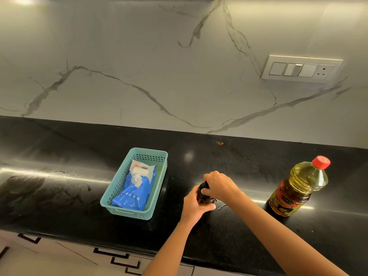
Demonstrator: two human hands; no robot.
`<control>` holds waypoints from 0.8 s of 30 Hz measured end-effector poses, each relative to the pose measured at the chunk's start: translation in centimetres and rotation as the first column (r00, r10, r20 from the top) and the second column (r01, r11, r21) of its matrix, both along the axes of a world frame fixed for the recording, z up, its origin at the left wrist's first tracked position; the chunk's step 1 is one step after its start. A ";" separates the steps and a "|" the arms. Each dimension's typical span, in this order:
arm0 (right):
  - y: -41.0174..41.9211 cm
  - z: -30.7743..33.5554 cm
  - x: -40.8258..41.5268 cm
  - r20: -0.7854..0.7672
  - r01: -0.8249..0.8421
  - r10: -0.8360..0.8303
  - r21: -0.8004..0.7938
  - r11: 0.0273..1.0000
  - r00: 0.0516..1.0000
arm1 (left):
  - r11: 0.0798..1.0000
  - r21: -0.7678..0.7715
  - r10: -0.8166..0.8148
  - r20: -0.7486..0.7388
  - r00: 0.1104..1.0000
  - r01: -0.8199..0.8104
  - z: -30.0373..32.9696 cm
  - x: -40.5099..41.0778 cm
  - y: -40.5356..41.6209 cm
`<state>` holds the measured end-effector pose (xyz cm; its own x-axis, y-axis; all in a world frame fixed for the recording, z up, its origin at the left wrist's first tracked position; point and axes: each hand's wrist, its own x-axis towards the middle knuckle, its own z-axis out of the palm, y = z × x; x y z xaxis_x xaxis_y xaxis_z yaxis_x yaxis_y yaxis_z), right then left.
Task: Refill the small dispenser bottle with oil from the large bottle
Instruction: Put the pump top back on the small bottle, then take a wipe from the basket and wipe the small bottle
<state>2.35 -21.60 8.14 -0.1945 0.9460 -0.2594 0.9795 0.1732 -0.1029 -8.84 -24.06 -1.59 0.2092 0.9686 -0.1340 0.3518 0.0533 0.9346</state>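
A small dark amber dispenser bottle (203, 198) stands on the black counter (229, 232), mostly covered by my hands. My left hand (194, 206) grips its body from the left. My right hand (218, 185) is curled over its black top from above. The large oil bottle (298, 187), with yellow oil, a dark label and a red cap, stands upright to the right, apart from both hands, its cap on.
A teal plastic basket (119, 206) holding a blue wipes pack (135, 190) sits left of the bottle. A marble backsplash with a switch panel (300, 69) rises behind. The counter's front edge runs above drawers at the bottom.
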 end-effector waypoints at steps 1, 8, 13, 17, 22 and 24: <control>0.0 0.2 0.0 0.017 0.009 -0.009 -0.008 1.000 1.000 | 1.000 -0.006 -0.002 0.007 1.000 0.002 -0.1 0.0 0.1; 1.9 3.9 -0.6 -0.115 0.058 -0.056 0.017 0.998 0.992 | 0.998 -0.034 -0.057 -0.006 0.998 0.057 0.9 -1.0 0.6; 5.1 5.0 -5.2 -0.488 0.123 -0.067 0.083 0.989 0.870 | 0.998 0.066 0.028 -0.119 0.992 -0.020 4.6 -5.0 2.3; 7.2 3.5 -9.9 -0.568 0.146 -0.088 0.058 0.988 0.818 | 0.955 0.193 0.252 -0.135 0.958 -0.224 7.0 -10.6 3.5; 8.7 0.1 -15.3 -0.545 0.011 -0.003 0.010 1.000 0.838 | 0.872 0.226 0.473 -0.162 0.866 -0.435 6.2 -17.6 3.8; 9.5 -1.7 -17.0 -0.515 -0.053 0.018 -0.052 0.997 0.857 | 0.887 0.207 0.453 -0.217 0.865 -0.412 5.5 -19.0 4.3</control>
